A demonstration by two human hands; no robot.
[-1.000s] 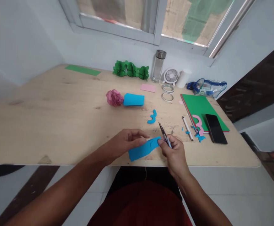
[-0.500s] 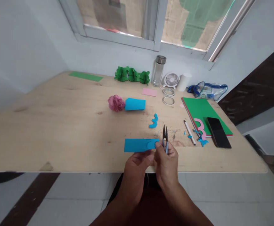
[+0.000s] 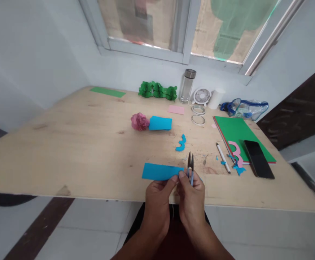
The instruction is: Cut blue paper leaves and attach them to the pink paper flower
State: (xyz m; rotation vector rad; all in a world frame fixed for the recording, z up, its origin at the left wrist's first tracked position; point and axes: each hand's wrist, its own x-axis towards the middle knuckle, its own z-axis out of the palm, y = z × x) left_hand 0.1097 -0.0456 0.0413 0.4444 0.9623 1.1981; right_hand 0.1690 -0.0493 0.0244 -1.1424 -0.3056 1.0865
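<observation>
Pale wooden table [image 3: 92, 151] against white wall [image 3: 60, 54]; framed window [image 3: 189, 36] above; light tiled floor [image 3: 89, 220], dark band [image 3: 39, 231].

Across the middle of the frame, below the window [image 3: 160, 52], spreads the table [image 3: 92, 151]. At lower centre the left hand [image 3: 158, 202] sits beside the right hand [image 3: 192, 191], a paper strip [image 3: 157, 172] extending left from their fingertips and snips [image 3: 190, 162] pointing up from the right. Above them, a paper flower [image 3: 140, 122] lies left of a paper piece [image 3: 160, 123]. At centre right, a phone [image 3: 258, 159] rests partly on a pad [image 3: 234, 131], right of a pen [image 3: 223, 157].
</observation>
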